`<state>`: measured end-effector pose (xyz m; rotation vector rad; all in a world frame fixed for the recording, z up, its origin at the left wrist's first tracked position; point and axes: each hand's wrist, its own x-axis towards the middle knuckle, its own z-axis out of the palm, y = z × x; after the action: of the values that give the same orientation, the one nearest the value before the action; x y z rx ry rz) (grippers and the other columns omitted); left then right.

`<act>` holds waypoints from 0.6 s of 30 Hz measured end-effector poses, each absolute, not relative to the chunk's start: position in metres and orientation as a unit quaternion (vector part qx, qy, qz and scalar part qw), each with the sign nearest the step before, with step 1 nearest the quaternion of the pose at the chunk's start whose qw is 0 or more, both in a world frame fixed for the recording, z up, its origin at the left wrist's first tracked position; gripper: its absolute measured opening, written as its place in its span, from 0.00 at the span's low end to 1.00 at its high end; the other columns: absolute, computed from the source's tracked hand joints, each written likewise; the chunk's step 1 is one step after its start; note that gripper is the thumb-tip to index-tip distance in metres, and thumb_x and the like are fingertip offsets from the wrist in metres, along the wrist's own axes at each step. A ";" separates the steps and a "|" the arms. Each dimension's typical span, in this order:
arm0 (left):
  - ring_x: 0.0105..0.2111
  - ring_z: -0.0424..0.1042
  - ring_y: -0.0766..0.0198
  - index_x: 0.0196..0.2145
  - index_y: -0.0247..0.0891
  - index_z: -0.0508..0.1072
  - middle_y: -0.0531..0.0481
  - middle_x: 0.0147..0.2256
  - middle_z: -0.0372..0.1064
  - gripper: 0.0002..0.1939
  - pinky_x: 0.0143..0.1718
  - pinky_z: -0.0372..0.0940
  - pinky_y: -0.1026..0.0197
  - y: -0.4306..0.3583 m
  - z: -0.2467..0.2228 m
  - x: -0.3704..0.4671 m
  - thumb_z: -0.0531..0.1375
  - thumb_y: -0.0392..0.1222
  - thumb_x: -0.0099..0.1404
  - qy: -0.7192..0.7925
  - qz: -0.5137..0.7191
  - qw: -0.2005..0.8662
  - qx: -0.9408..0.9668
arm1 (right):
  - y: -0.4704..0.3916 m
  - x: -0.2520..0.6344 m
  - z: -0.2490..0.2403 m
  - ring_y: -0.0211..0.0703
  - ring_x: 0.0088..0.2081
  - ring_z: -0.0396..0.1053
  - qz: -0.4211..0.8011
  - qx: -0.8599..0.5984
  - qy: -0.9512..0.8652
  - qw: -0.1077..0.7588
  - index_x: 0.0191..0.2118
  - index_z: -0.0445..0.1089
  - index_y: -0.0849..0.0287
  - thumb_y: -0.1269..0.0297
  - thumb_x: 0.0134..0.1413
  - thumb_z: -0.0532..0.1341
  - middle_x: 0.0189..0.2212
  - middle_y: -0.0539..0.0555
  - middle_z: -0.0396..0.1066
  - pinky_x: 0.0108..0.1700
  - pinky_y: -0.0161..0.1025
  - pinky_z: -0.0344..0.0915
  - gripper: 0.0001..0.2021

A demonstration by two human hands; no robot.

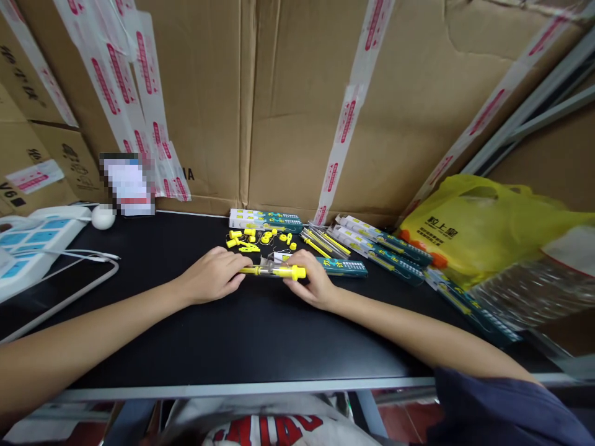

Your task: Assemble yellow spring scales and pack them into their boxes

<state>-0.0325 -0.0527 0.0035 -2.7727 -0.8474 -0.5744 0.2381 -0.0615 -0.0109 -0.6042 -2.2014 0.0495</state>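
Mid-desk (260,347), left hand (214,277) pinches the yellow rod end and right hand (313,282) the yellow-capped end of a clear plastic tube (270,271), seemingly mostly assembled, small loose yellow plastic parts (250,233) toward the back edge unfitted.

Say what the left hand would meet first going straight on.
Past its grip on the slim clear-and-yellow plastic tube, the left hand would probably meet the right hand, near the tube's other end; a teal-and-white cardboard box seems to lie behind that line, though depth is unclear.
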 end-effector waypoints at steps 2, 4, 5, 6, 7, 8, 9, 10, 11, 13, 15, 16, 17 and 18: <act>0.36 0.72 0.59 0.43 0.35 0.71 0.46 0.37 0.74 0.14 0.43 0.60 0.55 -0.054 0.002 -0.032 0.48 0.41 0.69 -0.281 -0.184 0.106 -0.936 | -0.068 0.234 -0.013 0.47 0.37 0.69 0.073 -0.241 -0.871 0.422 0.42 0.60 0.53 0.57 0.57 0.59 0.35 0.56 0.70 0.39 0.47 0.67 0.10; 0.34 0.71 0.59 0.40 0.35 0.71 0.46 0.35 0.74 0.14 0.41 0.60 0.56 -0.055 0.002 -0.033 0.49 0.45 0.69 -0.284 -0.181 0.108 -0.935 | -0.074 0.230 -0.014 0.45 0.35 0.69 0.109 -0.253 -0.859 0.432 0.41 0.59 0.53 0.56 0.57 0.60 0.34 0.55 0.69 0.38 0.44 0.68 0.11; 0.33 0.72 0.59 0.41 0.36 0.72 0.46 0.35 0.74 0.15 0.40 0.61 0.56 -0.056 0.002 -0.032 0.50 0.47 0.69 -0.287 -0.186 0.104 -0.934 | -0.077 0.228 -0.014 0.45 0.35 0.69 0.120 -0.259 -0.854 0.436 0.40 0.59 0.53 0.56 0.57 0.60 0.34 0.54 0.69 0.38 0.43 0.68 0.11; 0.34 0.72 0.59 0.43 0.36 0.71 0.46 0.36 0.75 0.16 0.40 0.61 0.57 -0.057 0.002 -0.032 0.50 0.49 0.69 -0.290 -0.193 0.098 -0.932 | -0.078 0.227 -0.014 0.44 0.35 0.69 0.128 -0.263 -0.851 0.437 0.40 0.59 0.53 0.56 0.58 0.60 0.34 0.54 0.69 0.38 0.42 0.68 0.10; 0.36 0.73 0.59 0.46 0.36 0.70 0.45 0.38 0.75 0.18 0.40 0.62 0.57 -0.059 0.002 -0.030 0.51 0.51 0.69 -0.292 -0.204 0.093 -0.930 | -0.079 0.226 -0.014 0.43 0.34 0.69 0.132 -0.266 -0.850 0.436 0.40 0.59 0.54 0.57 0.58 0.60 0.34 0.53 0.69 0.38 0.42 0.67 0.10; 0.38 0.73 0.58 0.50 0.36 0.69 0.44 0.41 0.74 0.20 0.40 0.63 0.57 -0.061 0.002 -0.028 0.51 0.52 0.69 -0.291 -0.214 0.090 -0.928 | -0.080 0.226 -0.014 0.43 0.35 0.69 0.135 -0.268 -0.850 0.434 0.40 0.60 0.54 0.57 0.58 0.59 0.35 0.53 0.70 0.38 0.42 0.67 0.10; 0.41 0.73 0.57 0.53 0.36 0.66 0.43 0.44 0.73 0.22 0.41 0.64 0.58 -0.064 0.002 -0.025 0.52 0.53 0.69 -0.285 -0.223 0.091 -0.928 | -0.080 0.225 -0.014 0.43 0.35 0.69 0.136 -0.270 -0.851 0.429 0.40 0.60 0.54 0.57 0.59 0.59 0.35 0.53 0.70 0.38 0.41 0.67 0.09; 0.44 0.73 0.57 0.55 0.37 0.64 0.42 0.47 0.72 0.23 0.43 0.65 0.58 -0.067 0.002 -0.022 0.51 0.53 0.69 -0.272 -0.230 0.095 -0.930 | -0.081 0.225 -0.014 0.43 0.35 0.69 0.136 -0.270 -0.854 0.422 0.40 0.60 0.54 0.57 0.59 0.59 0.35 0.54 0.70 0.39 0.42 0.67 0.09; 0.48 0.71 0.57 0.57 0.38 0.62 0.42 0.50 0.71 0.23 0.46 0.65 0.57 -0.070 0.001 -0.018 0.51 0.52 0.70 -0.259 -0.230 0.100 -0.933 | -0.081 0.224 -0.014 0.43 0.35 0.69 0.133 -0.267 -0.859 0.415 0.40 0.60 0.54 0.57 0.59 0.59 0.36 0.54 0.70 0.39 0.42 0.67 0.09; 0.48 0.71 0.58 0.57 0.38 0.61 0.42 0.50 0.70 0.20 0.47 0.65 0.57 -0.077 0.000 -0.012 0.49 0.47 0.72 -0.238 -0.225 0.122 -0.937 | -0.082 0.223 -0.014 0.43 0.36 0.69 0.123 -0.254 -0.869 0.406 0.40 0.60 0.54 0.57 0.59 0.59 0.36 0.54 0.70 0.39 0.42 0.67 0.09; 0.43 0.73 0.58 0.57 0.38 0.61 0.43 0.46 0.72 0.19 0.42 0.67 0.58 -0.080 -0.001 -0.008 0.48 0.44 0.72 -0.235 -0.215 0.140 -0.937 | -0.083 0.223 -0.014 0.43 0.36 0.69 0.113 -0.244 -0.874 0.405 0.41 0.60 0.55 0.57 0.59 0.58 0.36 0.54 0.70 0.39 0.41 0.67 0.09; 0.41 0.73 0.59 0.58 0.38 0.61 0.44 0.44 0.73 0.19 0.40 0.67 0.59 -0.081 -0.001 -0.007 0.48 0.43 0.72 -0.242 -0.211 0.145 -0.936 | -0.082 0.224 -0.013 0.43 0.37 0.69 0.106 -0.237 -0.877 0.405 0.41 0.60 0.55 0.57 0.60 0.58 0.37 0.55 0.70 0.40 0.41 0.67 0.09; 0.39 0.74 0.59 0.58 0.38 0.61 0.45 0.43 0.73 0.19 0.39 0.67 0.59 -0.080 -0.001 -0.007 0.47 0.42 0.72 -0.253 -0.208 0.146 -0.933 | -0.081 0.226 -0.012 0.44 0.38 0.69 0.098 -0.231 -0.880 0.402 0.43 0.60 0.55 0.57 0.60 0.57 0.38 0.56 0.70 0.41 0.42 0.67 0.10; 0.39 0.74 0.60 0.59 0.39 0.60 0.45 0.43 0.73 0.19 0.38 0.67 0.60 -0.079 -0.001 -0.008 0.47 0.42 0.72 -0.270 -0.206 0.142 -0.930 | -0.078 0.228 -0.011 0.45 0.39 0.69 0.084 -0.229 -0.884 0.398 0.44 0.60 0.56 0.57 0.61 0.55 0.39 0.57 0.69 0.42 0.43 0.67 0.10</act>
<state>-0.0077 -0.0792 -0.0011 -2.6826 -0.7788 -0.5941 0.2280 -0.0781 -0.0107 -0.5794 -2.2387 0.2120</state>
